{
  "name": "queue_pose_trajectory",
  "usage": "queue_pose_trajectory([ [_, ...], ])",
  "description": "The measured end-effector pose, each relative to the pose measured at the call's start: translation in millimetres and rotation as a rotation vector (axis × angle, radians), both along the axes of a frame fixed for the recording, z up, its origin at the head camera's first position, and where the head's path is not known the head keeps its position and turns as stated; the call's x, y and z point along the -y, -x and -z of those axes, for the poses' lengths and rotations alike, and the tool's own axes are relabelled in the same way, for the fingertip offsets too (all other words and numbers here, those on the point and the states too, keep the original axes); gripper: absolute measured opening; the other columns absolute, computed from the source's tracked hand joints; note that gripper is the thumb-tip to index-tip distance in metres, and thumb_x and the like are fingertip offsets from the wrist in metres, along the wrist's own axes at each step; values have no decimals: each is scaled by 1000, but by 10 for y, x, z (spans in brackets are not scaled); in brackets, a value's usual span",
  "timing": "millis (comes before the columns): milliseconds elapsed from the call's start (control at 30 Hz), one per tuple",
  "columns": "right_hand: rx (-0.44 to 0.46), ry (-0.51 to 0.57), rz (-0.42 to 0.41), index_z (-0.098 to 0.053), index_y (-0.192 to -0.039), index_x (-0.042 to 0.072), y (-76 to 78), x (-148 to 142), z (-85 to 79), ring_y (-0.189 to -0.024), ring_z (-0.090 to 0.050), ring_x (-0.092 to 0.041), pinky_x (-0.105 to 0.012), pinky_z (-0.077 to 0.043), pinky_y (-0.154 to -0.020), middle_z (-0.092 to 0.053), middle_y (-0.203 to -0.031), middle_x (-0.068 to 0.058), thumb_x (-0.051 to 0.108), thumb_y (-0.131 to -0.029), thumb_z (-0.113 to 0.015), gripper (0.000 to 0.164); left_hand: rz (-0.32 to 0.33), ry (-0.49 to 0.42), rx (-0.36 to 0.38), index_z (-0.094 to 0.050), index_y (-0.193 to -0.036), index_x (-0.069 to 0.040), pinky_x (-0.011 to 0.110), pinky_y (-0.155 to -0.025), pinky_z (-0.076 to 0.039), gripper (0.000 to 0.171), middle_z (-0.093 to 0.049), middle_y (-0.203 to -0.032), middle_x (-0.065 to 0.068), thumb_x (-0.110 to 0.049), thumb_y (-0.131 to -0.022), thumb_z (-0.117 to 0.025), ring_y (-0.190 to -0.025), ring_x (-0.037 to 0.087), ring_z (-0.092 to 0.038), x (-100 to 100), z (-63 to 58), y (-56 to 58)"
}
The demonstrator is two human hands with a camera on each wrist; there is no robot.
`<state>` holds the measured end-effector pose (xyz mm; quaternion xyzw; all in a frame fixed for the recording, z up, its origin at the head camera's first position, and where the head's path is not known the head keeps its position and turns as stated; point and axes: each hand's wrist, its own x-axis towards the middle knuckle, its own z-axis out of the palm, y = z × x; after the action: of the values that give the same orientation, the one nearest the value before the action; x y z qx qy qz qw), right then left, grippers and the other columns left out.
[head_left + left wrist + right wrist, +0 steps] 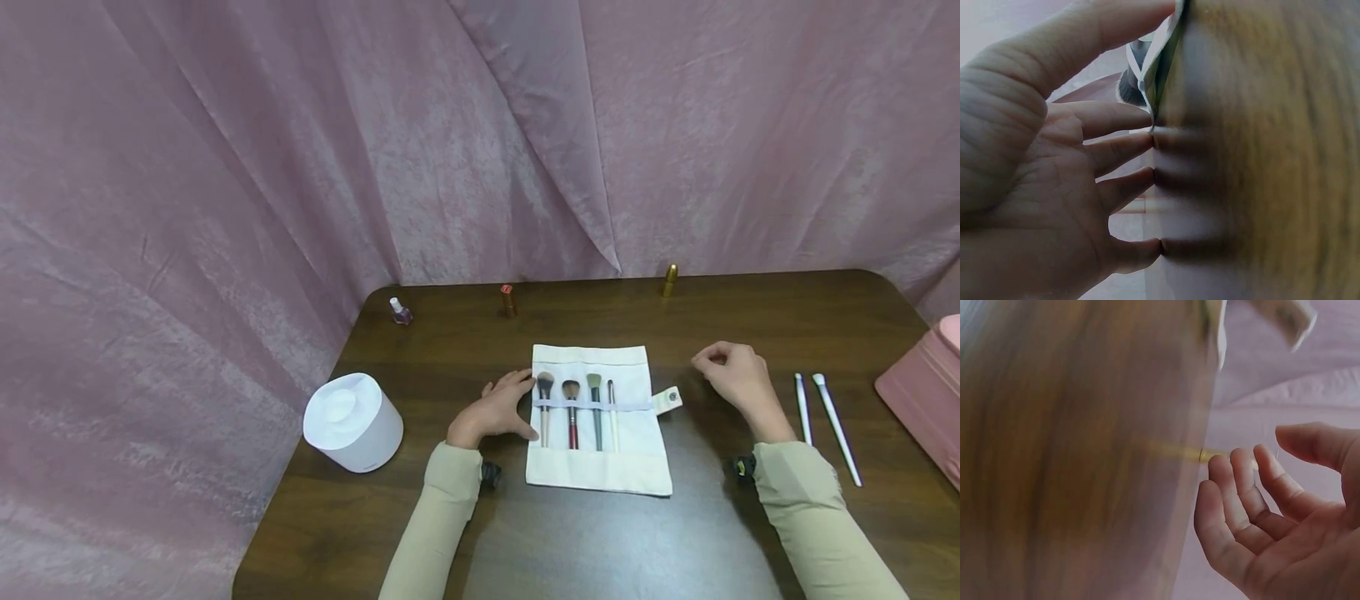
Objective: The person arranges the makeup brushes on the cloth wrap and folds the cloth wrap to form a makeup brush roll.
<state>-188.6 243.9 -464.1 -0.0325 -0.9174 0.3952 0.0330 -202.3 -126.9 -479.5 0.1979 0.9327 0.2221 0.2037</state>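
Left hand [498,412]: yours, spread wide — touching the pouch's [600,475] left edge, nothing gripped
Right hand [738,382]: yours, loosely curled, empty
Brushes [573,427]: four, in the unfolded pouch

On table [352,533], cloth roll [600,473]; in it, four brushes [573,433]. Left hand [497,411] at left edge, right hand [738,382] to right. Farther left: canister [375,437]. Farther right: two loose brushes [838,430], then bag [926,393]. Behind: bottle [402,316], lipstick [508,302], tube [670,282].
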Motion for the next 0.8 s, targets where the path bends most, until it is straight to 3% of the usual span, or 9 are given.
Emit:
queue_pose_trajectory([
  [333,-37,-147,40,-66,-104,-9,-82,-427,0,-90,-61,-49,-55,-45,-72,-68,-97,-28,21,-95,-66,30,-5,-8,2,-39,-156,-6,58,-119,-12,93,-25,-166,7,-24,-80,-88,-153,27,-17,11,-11,-1],
  [667,105,-263,83,-60,-113,-13,-217,-714,-54,-94,-52,-63,-64,-42,-67,-57,-113,-39,19,-95,-61,36,-6,-13,0,-39,-156,-6,58,-119,-12,92,-25,-166,7,-24,-80,-88,-153,28,-17,-2,-25,-6],
  [800,113,-313,85,-63,-95,-8,-253,-786,-28,-84,-55,-60,-60,-42,-59,-60,-95,-35,15,-91,-61,24,-3,-7,-2,-38,-156,-7,58,-120,-11,92,-25,-166,7,-24,-80,-88,-153,27,-16,-8,-14,7],
])
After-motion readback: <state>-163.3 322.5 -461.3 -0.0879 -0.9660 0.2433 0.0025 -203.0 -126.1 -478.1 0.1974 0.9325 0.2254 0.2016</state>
